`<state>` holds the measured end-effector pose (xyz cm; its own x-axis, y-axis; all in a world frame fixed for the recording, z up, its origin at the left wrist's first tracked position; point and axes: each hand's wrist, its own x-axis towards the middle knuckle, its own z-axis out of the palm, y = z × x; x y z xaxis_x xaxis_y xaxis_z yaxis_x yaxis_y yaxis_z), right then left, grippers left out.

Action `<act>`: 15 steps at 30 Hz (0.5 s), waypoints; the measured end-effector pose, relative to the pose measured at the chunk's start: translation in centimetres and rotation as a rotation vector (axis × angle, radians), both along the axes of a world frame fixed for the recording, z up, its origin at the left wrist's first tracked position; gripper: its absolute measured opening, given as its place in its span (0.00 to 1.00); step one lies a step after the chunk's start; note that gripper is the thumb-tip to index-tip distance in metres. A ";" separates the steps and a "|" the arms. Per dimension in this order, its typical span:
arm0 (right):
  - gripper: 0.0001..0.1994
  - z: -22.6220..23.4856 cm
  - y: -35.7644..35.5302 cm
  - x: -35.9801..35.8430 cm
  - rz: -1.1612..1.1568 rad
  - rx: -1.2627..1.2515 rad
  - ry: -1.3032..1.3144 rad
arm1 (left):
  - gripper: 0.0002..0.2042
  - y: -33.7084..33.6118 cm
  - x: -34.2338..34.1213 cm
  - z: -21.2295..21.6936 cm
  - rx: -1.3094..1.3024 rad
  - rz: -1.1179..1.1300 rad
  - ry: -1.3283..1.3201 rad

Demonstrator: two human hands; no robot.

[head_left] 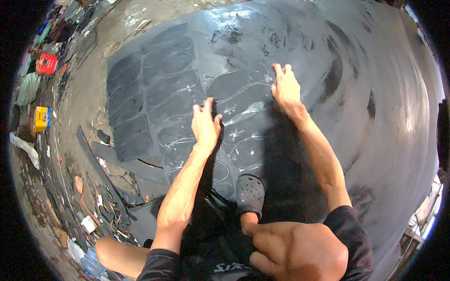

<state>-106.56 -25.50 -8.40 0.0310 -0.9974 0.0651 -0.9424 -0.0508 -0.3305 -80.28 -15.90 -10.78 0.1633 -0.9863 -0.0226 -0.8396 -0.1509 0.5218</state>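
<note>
A wide dark rubber-like sheet [323, 51] lies on the ground before me, with flat black panels on it. Pale curved outlines shaped like shoe soles run in rows over the panels. My left hand [205, 122] rests at the left edge of the nearer right panel [241, 112], thumb and fingers apart, fingertips down. My right hand [286, 88] is at that panel's upper right edge, fingers bent and spread from the thumb. Both hands seem to touch the panel's edges; neither visibly grips a separate object. Another outlined panel [171, 91] lies left of my left hand.
A further outlined panel [127, 110] lies at the far left. My foot in a black clog [250, 194] stands at the panels' near end. Dark strips and scraps [105, 173] litter the left ground, with a yellow box [41, 119] and a red package [47, 63] beyond.
</note>
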 end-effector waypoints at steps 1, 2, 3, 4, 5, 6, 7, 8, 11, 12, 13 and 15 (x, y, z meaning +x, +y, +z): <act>0.25 -0.4 -0.2 0.8 -0.007 0.019 0.049 | 0.34 -0.2 0.1 -0.1 0.073 -0.130 0.019; 0.30 -1.9 -0.3 1.4 0.130 -0.116 -0.034 | 0.35 -0.1 0.0 -0.7 -0.060 -0.313 -0.134; 0.32 -2.2 0.4 4.2 0.253 -0.200 -0.024 | 0.35 0.8 0.7 -2.7 -0.066 -0.326 -0.207; 0.34 -2.4 1.6 6.9 0.373 -0.284 -0.006 | 0.35 1.8 1.0 -4.3 -0.071 -0.342 -0.272; 0.36 -4.0 2.5 7.0 0.453 -0.222 0.011 | 0.36 2.1 0.0 -4.1 0.009 -0.346 -0.183; 0.37 -5.7 2.8 7.3 0.539 -0.165 0.023 | 0.36 2.1 -0.2 -4.0 0.007 -0.352 -0.217; 0.37 -5.9 3.0 7.9 0.560 -0.130 0.116 | 0.35 2.4 0.1 -3.3 0.045 -0.347 -0.184; 0.37 -5.7 2.1 7.3 0.593 -0.089 0.162 | 0.34 2.7 0.6 -2.6 0.085 -0.340 -0.151; 0.36 -6.2 -0.9 7.7 0.319 -0.161 0.236 | 0.26 3.4 4.2 -0.5 0.057 -0.398 -0.021; 0.35 -6.8 -1.2 8.1 0.174 -0.162 0.255 | 0.25 4.7 5.9 0.8 0.095 -0.427 0.011; 0.34 -7.1 -1.5 9.1 0.095 -0.179 0.279 | 0.24 6.0 8.2 2.3 0.067 -0.424 0.082; 0.34 -7.7 -1.6 10.4 -0.017 -0.218 0.326 | 0.25 9.5 13.1 4.9 0.057 -0.429 0.114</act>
<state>-96.16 -27.06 -16.14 0.0685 -0.9617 0.2654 -0.9975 -0.0702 0.0031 -67.16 -6.41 -5.91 -0.2669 -0.9609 -0.0732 -0.7702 0.1670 0.6155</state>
